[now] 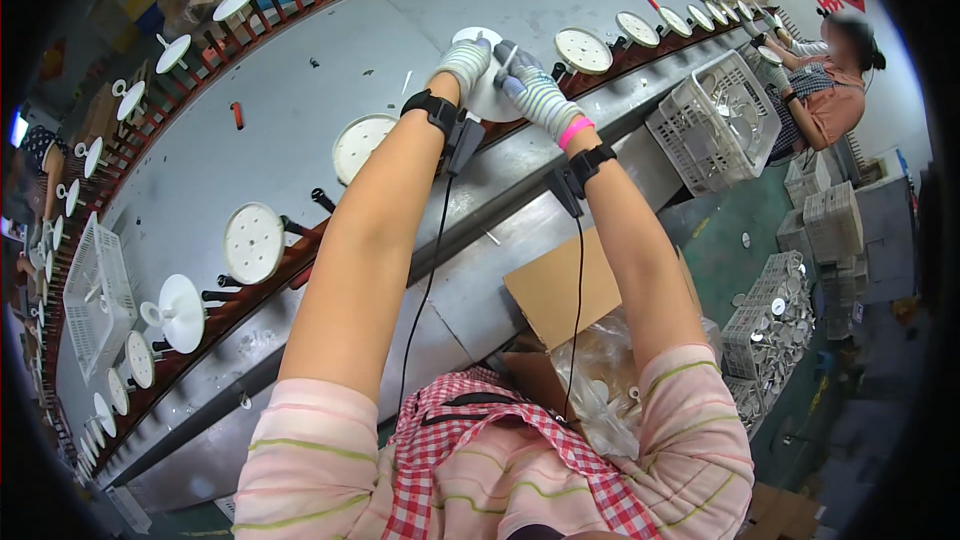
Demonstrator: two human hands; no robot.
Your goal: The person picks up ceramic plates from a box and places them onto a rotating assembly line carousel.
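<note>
Two gloved hands meet on one white disc (487, 90) at the near edge of the grey bench (300, 70). The left hand (464, 62) has its fingers curled over the disc's upper left rim, and the right hand (530, 85) closes on its right side, so both grips are clamped on the disc. It sits at the dark rail (330, 230) that curves along the bench, between a perforated disc (584, 50) just to its right and another disc (360, 145) to its left.

Judging by its thin, flat shape, the disc should be light and stiff, likely moulded plastic, and smooth enough to slip in knit gloves. The rim looks like the safest place to take it, with fingers spread on opposite edges; a hold at the centre would hide the holes.

Farther from the disc, more discs stand on stems (180, 312) along the rail. A white crate (720, 120) sits to the right, with another person (830, 80) working beyond it. A cardboard box (560, 285) lies nearer.
</note>
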